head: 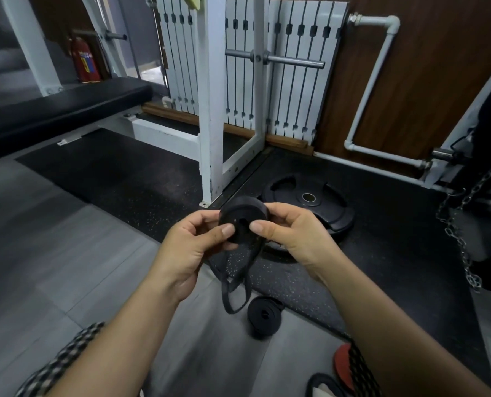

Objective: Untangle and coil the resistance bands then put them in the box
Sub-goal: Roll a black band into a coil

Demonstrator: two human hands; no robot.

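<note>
A person's two hands hold a rolled band [242,222] at the middle of the view, above the edge of a speckled black mat [124,179]. The band is flat, matte black rubber, wound into a tight, thick disc with a small hole at its core. The left hand [189,247] pinches the roll at its 8 o'clock side, thumb on the near face. The right hand [293,236] pinches it at 4 o'clock, thumb pressed just beside the core and fingers curled behind the rim. From the roll's 6 o'clock edge a loose tail [235,282] of the same band hangs toward the grey floor [52,253], its strands crossing and ending in a narrow loop.

At 5 o'clock from that loop, a second band [264,312], also black and already rolled, lies flat on the floor just beside the mat's edge. At 2 o'clock from the hands a black weight plate [310,202] lies on the mat, near the foot of a white rack post [211,110]. A white radiator [293,67] stands against the wall at 12 o'clock, a black padded bench [61,107] sits at 10 o'clock, and a steel chain [462,233] hangs at 3 o'clock.
</note>
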